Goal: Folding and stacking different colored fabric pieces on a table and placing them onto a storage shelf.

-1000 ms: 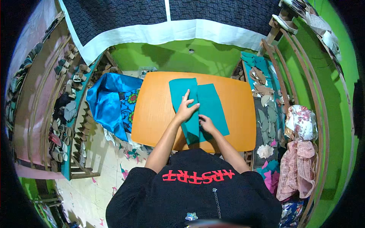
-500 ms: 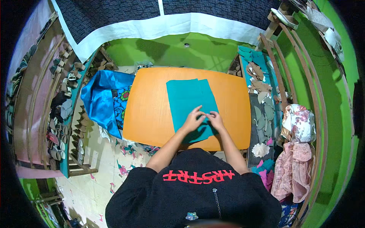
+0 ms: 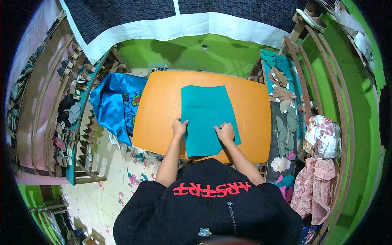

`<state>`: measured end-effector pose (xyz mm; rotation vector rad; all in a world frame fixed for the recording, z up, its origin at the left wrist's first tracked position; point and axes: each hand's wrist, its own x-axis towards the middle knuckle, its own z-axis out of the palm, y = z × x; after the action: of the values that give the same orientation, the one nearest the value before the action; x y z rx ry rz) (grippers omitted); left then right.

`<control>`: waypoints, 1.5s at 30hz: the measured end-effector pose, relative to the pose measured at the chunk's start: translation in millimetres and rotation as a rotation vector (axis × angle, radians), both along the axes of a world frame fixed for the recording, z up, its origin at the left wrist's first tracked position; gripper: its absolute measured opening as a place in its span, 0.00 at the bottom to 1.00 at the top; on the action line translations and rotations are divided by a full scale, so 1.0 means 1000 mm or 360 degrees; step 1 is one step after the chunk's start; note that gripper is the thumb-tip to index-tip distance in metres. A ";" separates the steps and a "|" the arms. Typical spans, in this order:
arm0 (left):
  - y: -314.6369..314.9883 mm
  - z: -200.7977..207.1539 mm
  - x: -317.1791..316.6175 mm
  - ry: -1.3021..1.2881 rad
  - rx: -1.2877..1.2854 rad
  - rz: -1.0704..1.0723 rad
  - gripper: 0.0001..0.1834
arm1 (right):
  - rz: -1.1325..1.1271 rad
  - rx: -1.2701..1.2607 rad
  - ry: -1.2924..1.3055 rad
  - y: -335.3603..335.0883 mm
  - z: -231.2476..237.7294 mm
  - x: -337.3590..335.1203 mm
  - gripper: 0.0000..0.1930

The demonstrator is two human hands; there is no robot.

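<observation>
Head view: the teal cloth lies flat on the orange table, near the middle, its near edge reaching the table's front. My left hand grips the cloth's left edge, fingers curled on it. My right hand presses flat-knuckled on the lower right part, fingers bent. In my judgement, smoothing calls for even outward pressure from both hands, edges kept square to the table. Blue satin fabric hangs left of the table; cut pieces lie right.
</observation>
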<state>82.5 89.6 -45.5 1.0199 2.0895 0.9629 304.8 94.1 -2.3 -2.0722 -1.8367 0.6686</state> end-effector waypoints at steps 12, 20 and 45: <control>0.013 0.008 -0.003 -0.0286 -0.0071 -0.0028 0.19 | -0.0134 0.0163 0.0431 0.019 -0.010 0.020 0.11; 0.018 0.017 0.018 -0.0256 0.0003 -0.0004 0.24 | -0.0439 0.0083 0.0273 0.022 -0.004 0.029 0.10; 0.018 0.009 0.020 -0.0390 -0.0040 -0.0146 0.20 | -0.0135 0.0156 0.0146 -0.018 -0.017 0.054 0.19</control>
<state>102.9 107.4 -36.3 0.9268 1.8342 0.9612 359.2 75.8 -18.9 -2.0100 -1.6875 0.6276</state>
